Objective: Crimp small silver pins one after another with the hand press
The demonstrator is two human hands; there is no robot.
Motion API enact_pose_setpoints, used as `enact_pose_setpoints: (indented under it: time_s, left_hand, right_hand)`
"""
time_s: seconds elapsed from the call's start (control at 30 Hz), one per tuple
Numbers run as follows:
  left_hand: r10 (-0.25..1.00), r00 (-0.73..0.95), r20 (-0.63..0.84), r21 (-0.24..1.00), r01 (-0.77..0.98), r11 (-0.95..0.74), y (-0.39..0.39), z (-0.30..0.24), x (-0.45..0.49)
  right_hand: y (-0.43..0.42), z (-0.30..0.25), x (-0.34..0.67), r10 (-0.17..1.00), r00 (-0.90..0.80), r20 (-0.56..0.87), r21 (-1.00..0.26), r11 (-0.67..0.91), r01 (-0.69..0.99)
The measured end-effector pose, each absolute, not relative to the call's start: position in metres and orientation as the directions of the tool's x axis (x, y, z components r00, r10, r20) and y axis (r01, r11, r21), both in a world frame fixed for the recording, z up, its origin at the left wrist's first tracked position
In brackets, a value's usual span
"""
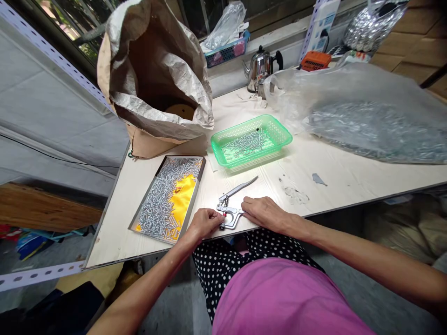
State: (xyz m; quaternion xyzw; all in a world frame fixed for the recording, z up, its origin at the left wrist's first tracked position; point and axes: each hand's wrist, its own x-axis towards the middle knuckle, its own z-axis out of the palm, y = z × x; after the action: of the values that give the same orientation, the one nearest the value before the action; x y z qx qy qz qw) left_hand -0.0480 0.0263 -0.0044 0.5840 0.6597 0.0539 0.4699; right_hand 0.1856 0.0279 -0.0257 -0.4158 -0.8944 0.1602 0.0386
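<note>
At the near edge of a pale, wood-grained table point(296, 170), metal hand pliers point(231, 210) with a coiled spring and a curved frame were laid between two bare hands. Small, shiny metal pins point(153, 193) were heaped in a shallow rectangular tray point(200, 171) at left, its yellow bottom partly exposed; similar pieces were scattered in a green mesh-sided plastic basket point(223, 163) farther off. Contents of the crinkled sack point(122, 88) at far left were mostly lost in shadow, and a cloudy plastic bag point(352, 88) was cut off at right. The lower handle was partly covered by the right hand point(263, 211), its fingers curled closed over it. The red-tipped head was touched by the left hand's point(206, 221) pinched fingertips; whether anything small was held there could not be told.
</note>
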Motion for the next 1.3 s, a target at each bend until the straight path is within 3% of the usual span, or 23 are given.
enact_pose_setpoints:
  time_s: [0.2,0.37,0.47,0.57,0.7,0.83,1.1,1.2,1.3]
  left_hand:
    - [0.724,0.201,-0.659,0.580,0.748,0.321,0.037,0.000,-0.049]
    - [0.635,0.180,-0.751,0.539,0.722,0.434,0.037,0.002,-0.044]
    - [0.593,0.147,-0.792,0.513,0.688,0.514,0.032,0.004,-0.041]
    - [0.597,0.111,-0.795,0.509,0.659,0.555,0.027,0.006,-0.039]
    - [0.592,0.092,-0.801,0.497,0.653,0.572,0.025,0.009,-0.038]
    - [0.599,0.071,-0.798,0.500,0.633,0.591,0.023,0.011,-0.036]
    - [0.602,0.062,-0.796,0.508,0.609,0.609,0.021,0.010,-0.036]
    - [0.632,0.048,-0.774,0.472,0.708,0.525,0.017,0.013,-0.035]
    - [0.863,0.079,-0.500,0.406,0.901,0.152,0.010,0.019,-0.029]
  right_hand:
    - [0.028,-0.020,0.185,0.756,-0.651,-0.072,-0.331,0.597,0.730]
    - [0.026,-0.018,0.187,0.750,-0.658,-0.075,-0.367,0.592,0.717]
    - [0.028,-0.021,0.194,0.727,-0.687,-0.007,-0.435,0.616,0.657]
    - [0.040,-0.021,0.203,0.737,-0.673,0.070,-0.401,0.638,0.657]
    - [0.066,-0.020,0.210,0.720,-0.694,0.014,-0.307,0.664,0.682]
    - [0.077,-0.014,0.207,0.668,-0.744,-0.028,-0.292,0.706,0.645]
    - [0.058,-0.005,0.203,0.710,-0.704,-0.009,-0.291,0.672,0.681]
    - [0.051,-0.004,0.204,0.722,-0.692,-0.019,-0.306,0.655,0.691]
    - [0.045,-0.003,0.202,0.716,-0.698,-0.014,-0.330,0.656,0.679]
